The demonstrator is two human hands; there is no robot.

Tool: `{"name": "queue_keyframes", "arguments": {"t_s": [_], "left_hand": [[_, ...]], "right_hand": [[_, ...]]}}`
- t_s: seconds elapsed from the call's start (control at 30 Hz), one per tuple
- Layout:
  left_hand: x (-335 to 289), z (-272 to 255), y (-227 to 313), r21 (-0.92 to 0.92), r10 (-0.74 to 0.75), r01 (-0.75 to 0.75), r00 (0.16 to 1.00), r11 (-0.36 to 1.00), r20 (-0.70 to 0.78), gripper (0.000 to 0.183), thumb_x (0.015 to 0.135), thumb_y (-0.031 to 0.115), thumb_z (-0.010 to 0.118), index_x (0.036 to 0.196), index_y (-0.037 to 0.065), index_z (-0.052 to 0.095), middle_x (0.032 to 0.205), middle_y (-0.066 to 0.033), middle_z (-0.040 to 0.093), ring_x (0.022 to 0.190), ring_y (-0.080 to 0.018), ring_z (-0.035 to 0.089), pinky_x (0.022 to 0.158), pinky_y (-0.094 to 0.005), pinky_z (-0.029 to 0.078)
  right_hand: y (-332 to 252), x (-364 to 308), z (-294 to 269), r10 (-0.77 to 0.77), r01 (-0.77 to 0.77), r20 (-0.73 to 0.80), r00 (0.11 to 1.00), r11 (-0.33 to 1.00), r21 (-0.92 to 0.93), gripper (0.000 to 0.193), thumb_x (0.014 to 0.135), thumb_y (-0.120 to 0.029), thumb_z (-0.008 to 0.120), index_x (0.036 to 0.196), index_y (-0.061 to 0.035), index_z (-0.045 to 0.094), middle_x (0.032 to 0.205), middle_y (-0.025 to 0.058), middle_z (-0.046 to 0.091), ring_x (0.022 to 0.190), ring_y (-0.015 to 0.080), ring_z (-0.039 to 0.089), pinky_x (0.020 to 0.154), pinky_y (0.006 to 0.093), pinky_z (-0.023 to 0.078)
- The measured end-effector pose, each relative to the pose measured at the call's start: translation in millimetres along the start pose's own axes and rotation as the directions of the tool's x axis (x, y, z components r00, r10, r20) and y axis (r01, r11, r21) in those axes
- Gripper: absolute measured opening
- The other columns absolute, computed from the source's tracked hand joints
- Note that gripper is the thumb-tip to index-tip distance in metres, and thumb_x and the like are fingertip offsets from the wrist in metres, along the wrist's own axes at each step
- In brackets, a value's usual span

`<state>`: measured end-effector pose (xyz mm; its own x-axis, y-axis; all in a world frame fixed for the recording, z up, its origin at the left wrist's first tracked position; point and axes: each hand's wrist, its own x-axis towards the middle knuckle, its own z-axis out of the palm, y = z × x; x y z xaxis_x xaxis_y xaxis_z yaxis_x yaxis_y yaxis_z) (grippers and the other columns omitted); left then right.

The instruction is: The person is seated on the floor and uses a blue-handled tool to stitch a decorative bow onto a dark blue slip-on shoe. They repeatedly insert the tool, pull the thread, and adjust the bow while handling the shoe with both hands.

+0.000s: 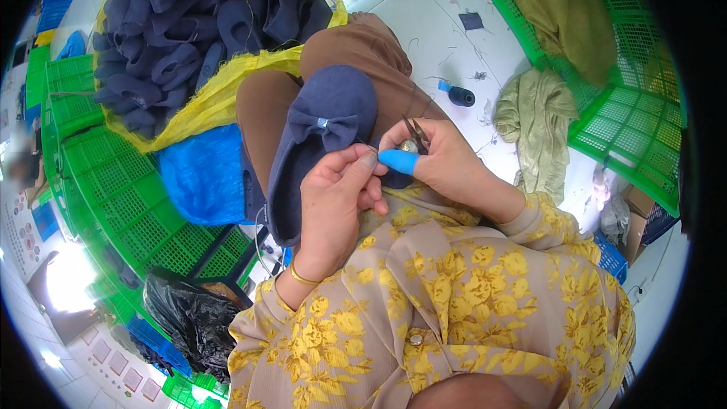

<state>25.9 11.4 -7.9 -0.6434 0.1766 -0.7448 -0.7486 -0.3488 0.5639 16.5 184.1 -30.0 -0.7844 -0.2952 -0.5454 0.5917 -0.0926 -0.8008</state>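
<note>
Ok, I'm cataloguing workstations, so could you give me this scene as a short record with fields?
Right hand: holds dark-bladed snips; blue cover on one digit
Left hand: fingertips close to the right hand's; anything pinched there is too small to tell
Lap: dark blue shoe with a bow, toe pointing away from the person
Ahead, left: yellow-edged sack full of similar shoes
Floor: dark thread spool
Right side: green crate

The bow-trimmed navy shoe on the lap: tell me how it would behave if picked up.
The shoe probably flexes, its fabric looking soft. Its open, hollow shape suggests it is light. The bow may squash, being folded fabric.
</note>
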Motion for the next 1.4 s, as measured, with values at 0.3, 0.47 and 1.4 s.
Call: {"name": "queue_keyframes", "arguments": {"t_s": [0.3, 0.47, 1.4], "left_hand": [[1.6, -0.4, -0.2, -0.001, -0.003, 0.003, 1.0, 1.0, 0.0, 0.015, 0.096, 0.009, 0.06, 0.106, -0.002, 0.059, 0.086, -0.0083, 0.065, 0.059, -0.0084, 0.054, 0.05, -0.0263, 0.052], [2.1, -0.6, -2.5, 0.025, 0.016, -0.017, 1.0, 1.0, 0.012, 0.015, 0.096, 0.009, 0.058, 0.105, -0.003, 0.058, 0.086, -0.008, 0.063, 0.06, -0.0088, 0.053, 0.052, -0.0277, 0.053], [-3.0, -3.5, 1.3, -0.071, 0.24, -0.239, 0.971, 0.969, 0.007, 0.008, 0.094, 0.004, 0.048, 0.099, 0.002, 0.054, 0.116, -0.0169, 0.062, 0.06, -0.0096, 0.05, 0.048, -0.0262, 0.05]], "right_hand": [[1.0, 0.8, -0.9, 0.006, -0.006, -0.001, 1.0, 1.0, -0.025, 0.006, 0.086, -0.007, 0.067, 0.089, -0.0021, 0.066, 0.078, -0.0006, 0.067, 0.068, 0.0027, 0.052, 0.059, 0.0201, 0.041], [2.7, 1.3, -1.0, 0.003, -0.003, 0.0, 1.0, 0.999, -0.044, 0.005, 0.085, -0.008, 0.067, 0.087, -0.0032, 0.066, 0.077, -0.0016, 0.065, 0.066, 0.0026, 0.052, 0.057, 0.0202, 0.041], [-13.9, 17.8, -16.5, 0.297, -0.324, 0.14, 0.945, 0.775, 0.543, 0.009, 0.091, -0.014, 0.062, 0.086, -0.0094, 0.057, 0.059, -0.0087, 0.04, 0.044, 0.0, 0.031, 0.039, 0.0192, 0.022]]}}
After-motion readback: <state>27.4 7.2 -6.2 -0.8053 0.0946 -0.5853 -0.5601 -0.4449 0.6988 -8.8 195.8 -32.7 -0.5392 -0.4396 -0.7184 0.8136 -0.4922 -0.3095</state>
